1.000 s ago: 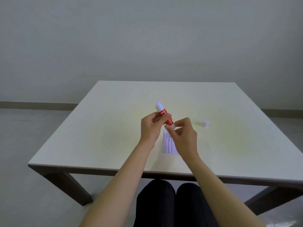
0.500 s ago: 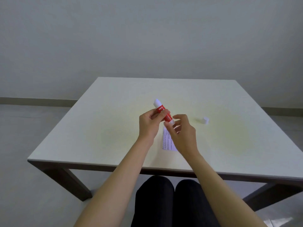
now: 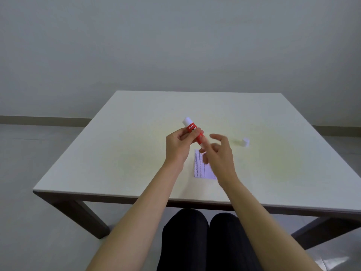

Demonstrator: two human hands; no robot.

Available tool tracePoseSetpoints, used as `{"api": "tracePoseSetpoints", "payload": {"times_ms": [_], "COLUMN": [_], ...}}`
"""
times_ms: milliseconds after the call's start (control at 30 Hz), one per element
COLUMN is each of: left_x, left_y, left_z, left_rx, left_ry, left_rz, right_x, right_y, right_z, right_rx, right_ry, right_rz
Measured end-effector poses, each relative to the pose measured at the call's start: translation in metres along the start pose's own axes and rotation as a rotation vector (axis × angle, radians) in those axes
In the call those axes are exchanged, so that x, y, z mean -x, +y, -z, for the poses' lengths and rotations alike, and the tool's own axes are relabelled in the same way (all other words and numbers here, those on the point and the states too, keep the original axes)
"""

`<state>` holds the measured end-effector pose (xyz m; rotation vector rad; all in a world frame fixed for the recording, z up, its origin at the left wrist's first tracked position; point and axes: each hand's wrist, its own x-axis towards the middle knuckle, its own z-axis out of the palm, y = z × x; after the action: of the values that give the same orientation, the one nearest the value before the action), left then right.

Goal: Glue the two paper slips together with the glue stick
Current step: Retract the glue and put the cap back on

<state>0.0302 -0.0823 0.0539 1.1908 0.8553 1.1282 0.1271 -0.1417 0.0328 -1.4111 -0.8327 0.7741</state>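
Observation:
My left hand (image 3: 178, 145) grips a red glue stick (image 3: 192, 130) with white ends, holding it tilted above the table, its upper white end pointing away to the left. My right hand (image 3: 219, 155) hovers just right of the stick's lower end, fingers spread and blurred, holding nothing. A white paper slip (image 3: 201, 169) with printed lines lies flat on the table under my right hand, partly hidden by it. I can make out only one slip. A small white cap (image 3: 245, 142) stands on the table to the right.
The pale square table (image 3: 117, 153) has dark legs, and its front edge runs just above my knees (image 3: 205, 231). A grey wall and a floor with a baseboard lie behind it.
My right hand has let go of the stick's lower end and opened, drifting slightly right. The left hand keeps its grip on the glue stick. The camera view shifted a little.

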Motion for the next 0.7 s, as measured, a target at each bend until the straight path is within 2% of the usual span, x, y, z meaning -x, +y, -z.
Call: {"api": "tracePoseSetpoints", "payload": {"times_ms": [33, 67, 100, 167, 200, 300, 367, 400, 500, 600, 700], "left_x": [0.0, 0.001, 0.001, 0.001, 0.0, -0.001, -0.003, -0.004, -0.009, -0.01, -0.009], "left_y": [-0.001, -0.002, -0.003, -0.003, -0.003, -0.001, -0.002, -0.003, -0.005, -0.01, -0.014], "left_z": [0.001, 0.002, 0.003, 0.003, 0.002, -0.002, -0.005, -0.004, 0.01, 0.032, 0.042], "left_rx": [-0.006, -0.014, -0.02, -0.008, 0.011, 0.053, -0.006, -0.056, -0.179, -0.292, -0.387], "left_ry": [0.0, -0.003, -0.007, -0.006, 0.0, 0.012, 0.034, 0.06, 0.131, 0.107, 0.114], "left_rz": [0.001, 0.001, 0.001, 0.004, 0.011, 0.025, -0.014, -0.039, -0.105, -0.158, -0.178], "right_x": [-0.004, -0.007, -0.009, -0.008, -0.006, 0.002, 0.0, -0.005, -0.036, -0.07, -0.084], "right_y": [-0.006, -0.009, -0.01, -0.011, -0.009, 0.003, 0.008, 0.009, 0.012, 0.021, 0.034], "right_z": [0.003, 0.006, 0.009, 0.006, 0.003, -0.005, -0.001, 0.005, 0.036, 0.082, 0.108], "right_rx": [-0.258, -0.439, -0.543, -0.508, -0.347, 0.426, 0.684, 0.743, 0.882, 1.285, 1.477], "right_ry": [-0.143, -0.261, -0.336, -0.307, -0.22, 0.095, 0.145, 0.118, 0.1, 0.182, 0.057], "right_rz": [-0.258, -0.439, -0.507, -0.412, -0.249, 0.392, 0.621, 0.662, 0.565, 0.288, 0.068]}}
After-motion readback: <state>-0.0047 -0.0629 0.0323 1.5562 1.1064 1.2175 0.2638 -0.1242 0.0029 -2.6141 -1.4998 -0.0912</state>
